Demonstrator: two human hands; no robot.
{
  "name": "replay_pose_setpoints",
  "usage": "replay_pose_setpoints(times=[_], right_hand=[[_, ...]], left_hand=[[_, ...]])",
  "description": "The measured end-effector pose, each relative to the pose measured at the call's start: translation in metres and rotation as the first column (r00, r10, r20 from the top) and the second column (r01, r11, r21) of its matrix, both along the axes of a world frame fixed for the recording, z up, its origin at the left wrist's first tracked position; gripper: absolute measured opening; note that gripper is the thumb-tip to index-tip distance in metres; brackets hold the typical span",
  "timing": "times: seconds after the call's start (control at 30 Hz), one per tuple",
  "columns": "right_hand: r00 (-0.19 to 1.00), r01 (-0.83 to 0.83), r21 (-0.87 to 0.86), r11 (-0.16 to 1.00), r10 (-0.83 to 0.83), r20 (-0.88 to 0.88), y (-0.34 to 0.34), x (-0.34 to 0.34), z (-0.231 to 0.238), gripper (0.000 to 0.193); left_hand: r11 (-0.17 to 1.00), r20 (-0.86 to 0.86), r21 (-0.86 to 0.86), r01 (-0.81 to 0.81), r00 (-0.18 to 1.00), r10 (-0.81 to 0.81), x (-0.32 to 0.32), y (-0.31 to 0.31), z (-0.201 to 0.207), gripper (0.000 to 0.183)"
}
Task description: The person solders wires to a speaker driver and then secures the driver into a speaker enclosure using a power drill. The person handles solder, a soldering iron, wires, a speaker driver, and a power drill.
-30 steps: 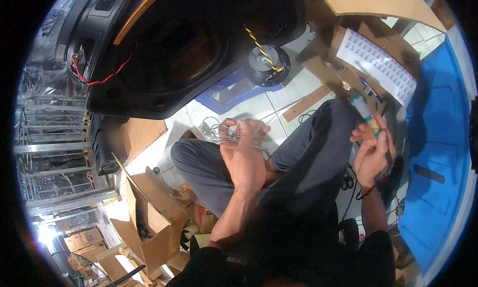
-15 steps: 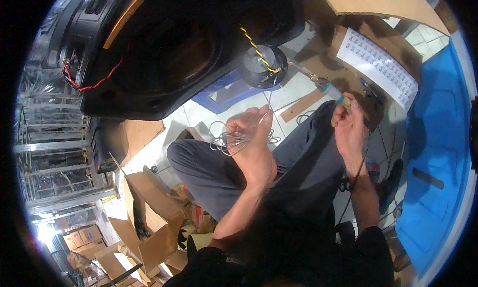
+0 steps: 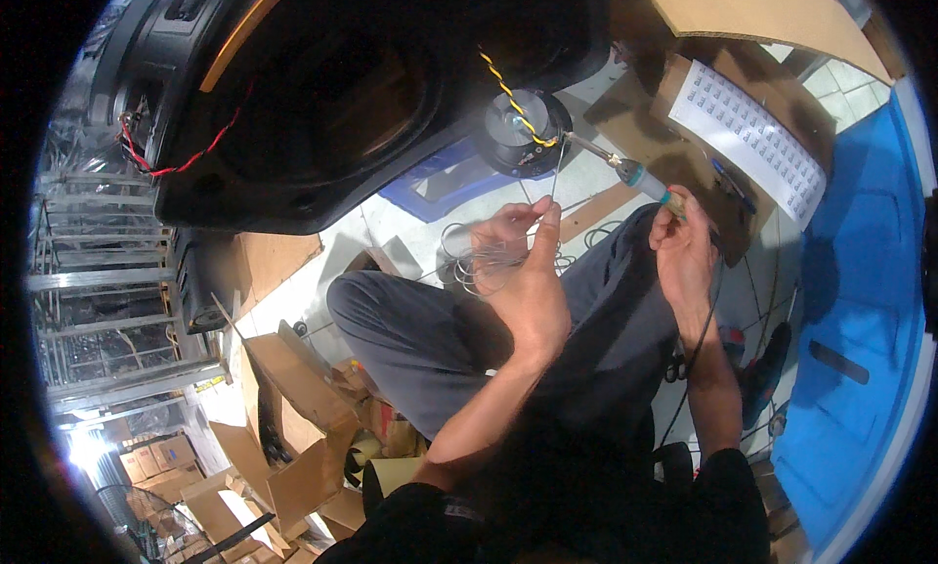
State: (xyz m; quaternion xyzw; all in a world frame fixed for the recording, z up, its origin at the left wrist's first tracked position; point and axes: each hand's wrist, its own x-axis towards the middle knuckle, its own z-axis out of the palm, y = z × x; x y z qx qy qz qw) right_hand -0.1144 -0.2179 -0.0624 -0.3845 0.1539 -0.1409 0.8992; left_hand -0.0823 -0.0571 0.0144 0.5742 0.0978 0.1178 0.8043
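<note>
Over the crossed legs in dark trousers (image 3: 401,344), I have the left hand (image 3: 535,295) curled around a loose coil of thin silvery wire (image 3: 481,263) — thumb and forefinger pinch the strand that runs up from it. To the right, I keep the right hand (image 3: 684,246) closed on the handle end of a soldering iron (image 3: 642,180), which points up and to the left. Beyond the fingertips, the iron's tip and the strand's free end meet at the edge of a round speaker driver (image 3: 510,119); whether they touch it I cannot tell. A yellow-and-black twisted lead (image 3: 507,97) comes down to that same edge. Under the driver lies a purple-blue frame (image 3: 420,198) on the tiles. Farther right I see a white printed sheet (image 3: 747,144) on cardboard and, past it, a blue panel (image 3: 860,281). Farther up stands a big black cabinet (image 3: 293,188) — a red-and-black lead (image 3: 207,163) hangs along its left side.
</note>
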Motion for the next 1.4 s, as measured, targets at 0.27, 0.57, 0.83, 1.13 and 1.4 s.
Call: replay_pose_setpoints(times=[0.27, 0.57, 0.83, 1.13, 1.4], right_hand=[[1.000, -0.006, -0.022, 1.000, 0.007, 0.012, -0.006, 0.003, -0.002, 0.039], [1.000, -0.022, -0.023, 1.000, 0.022, 0.003, -0.006, 0.006, -0.003, 0.038], [0.999, -0.035, -0.089, 0.995, 0.038, 0.032, -0.009, 0.008, -0.001, 0.036], [0.998, 0.001, -0.163, 0.987, 0.008, 0.057, -0.008, 0.007, 0.010, 0.033], [0.995, -0.007, -0.266, 0.964, 0.034, 0.099, -0.011, 0.005, 0.016, 0.028]], left_hand=[[0.995, -0.028, -0.029, -0.092, 0.995, 0.091, -0.001, -0.011, 0.001, 0.034], [0.996, 0.038, 0.012, -0.092, 0.995, 0.091, -0.004, -0.018, -0.001, 0.032], [0.991, 0.026, -0.041, -0.130, 0.991, 0.131, -0.003, -0.022, -0.007, 0.034], [0.993, 0.027, -0.042, -0.106, 0.994, 0.108, 0.000, -0.023, -0.007, 0.032], [0.993, -0.009, -0.017, -0.118, 0.993, 0.118, -0.001, -0.022, -0.007, 0.033]])
